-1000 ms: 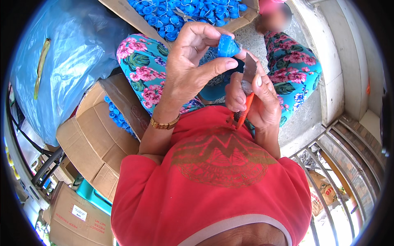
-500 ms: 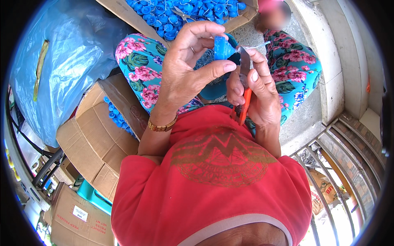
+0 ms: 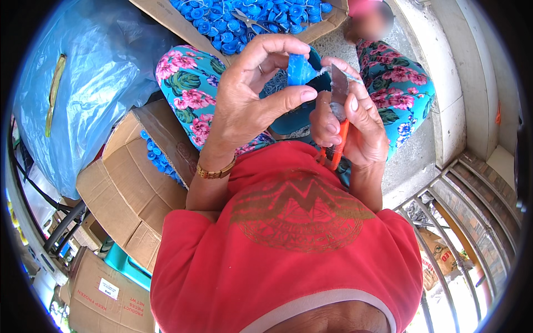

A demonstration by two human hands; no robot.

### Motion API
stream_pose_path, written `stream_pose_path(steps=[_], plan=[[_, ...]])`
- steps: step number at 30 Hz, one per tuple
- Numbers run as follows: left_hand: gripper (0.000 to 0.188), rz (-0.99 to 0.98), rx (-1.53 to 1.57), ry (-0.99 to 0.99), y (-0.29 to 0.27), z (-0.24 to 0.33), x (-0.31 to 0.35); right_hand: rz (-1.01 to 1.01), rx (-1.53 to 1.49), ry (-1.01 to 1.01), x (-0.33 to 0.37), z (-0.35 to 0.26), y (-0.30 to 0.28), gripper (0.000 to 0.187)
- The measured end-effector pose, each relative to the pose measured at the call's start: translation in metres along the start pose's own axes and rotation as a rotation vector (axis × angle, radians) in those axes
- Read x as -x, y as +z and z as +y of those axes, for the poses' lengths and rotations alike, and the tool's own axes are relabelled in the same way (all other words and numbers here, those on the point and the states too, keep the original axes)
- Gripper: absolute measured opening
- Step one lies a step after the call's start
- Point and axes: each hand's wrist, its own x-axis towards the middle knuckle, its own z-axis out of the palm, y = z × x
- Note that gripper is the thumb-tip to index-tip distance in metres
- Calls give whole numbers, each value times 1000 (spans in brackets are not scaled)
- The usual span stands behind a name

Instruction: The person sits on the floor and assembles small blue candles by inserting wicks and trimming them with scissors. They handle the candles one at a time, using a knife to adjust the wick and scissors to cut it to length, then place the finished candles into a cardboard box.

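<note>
My left hand is raised and pinches a blue cone-shaped plastic piece between thumb and fingers. The cone's narrow end points right, with a whitish string running from it to the right fingers. My right hand is closed around a cutting tool with orange handles. Its broad metal blade stands upright close to the string; whether the two touch I cannot tell. Below both hands, in my lap, sits a dark teal basin with a tangle of pale strings inside, partly hidden by the hands.
Ahead, a cardboard box holds many similar blue pieces, with scissors on top. An opened carton with more blue pieces and a blue plastic bag lie left. Metal railings stand right. Another person is beyond.
My right hand and the tool have shifted slightly right and down, and the blade now shows its broad side more. The left hand with the blue piece has barely moved.
</note>
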Motion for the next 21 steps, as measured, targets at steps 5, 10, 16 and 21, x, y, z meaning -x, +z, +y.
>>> stream_pose_path(steps=[5, 10, 16, 21], plan=[[44, -5, -10, -6, -1, 0, 0, 84, 71, 0, 0, 2, 2, 45], [39, -24, -28, -50, -2, 1, 0, 221, 485, -176, -1, 10, -1, 34], [37, -38, 51, -212, 7, -14, 6, 411, 1878, -663, -8, 10, 6, 44], [37, -78, -73, -268, 13, -13, 7, 388, 1889, -667, -6, 6, 1, 46]])
